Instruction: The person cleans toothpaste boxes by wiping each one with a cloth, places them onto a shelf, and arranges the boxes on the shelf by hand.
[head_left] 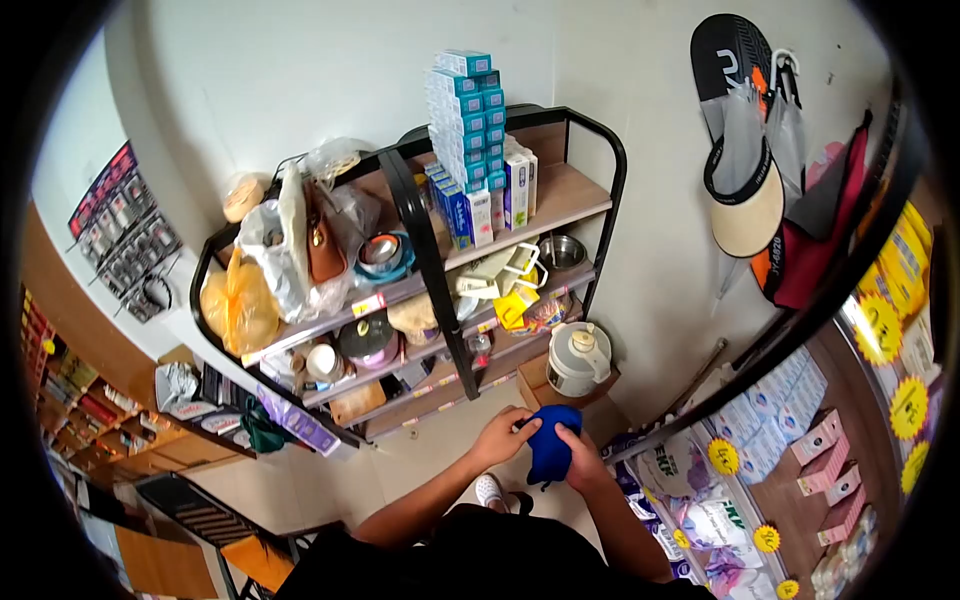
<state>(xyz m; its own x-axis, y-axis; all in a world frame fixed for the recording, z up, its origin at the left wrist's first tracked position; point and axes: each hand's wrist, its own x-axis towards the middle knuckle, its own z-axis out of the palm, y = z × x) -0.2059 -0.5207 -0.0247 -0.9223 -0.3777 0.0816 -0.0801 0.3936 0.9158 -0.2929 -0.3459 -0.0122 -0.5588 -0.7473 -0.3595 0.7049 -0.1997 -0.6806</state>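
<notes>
Low in the head view, in front of my body, both hands hold a bright blue cloth item (551, 452), perhaps a pouch or a cap; its exact kind does not show clearly. My left hand (498, 439) grips its left upper edge, thumb and fingers closed on the fabric. On the other side my right hand (582, 460) is wrapped around the right edge with the thumb on top. A short dark cord or strap hangs at the item's lower end.
Ahead stands a black-framed shelf unit (530, 230) with stacked teal boxes (470, 125), bags and pots. A white rice cooker (579, 359) sits in a cardboard box. Visors (745, 225) hang on the right wall, beside packed shelves. A chair (255, 560) is at lower left.
</notes>
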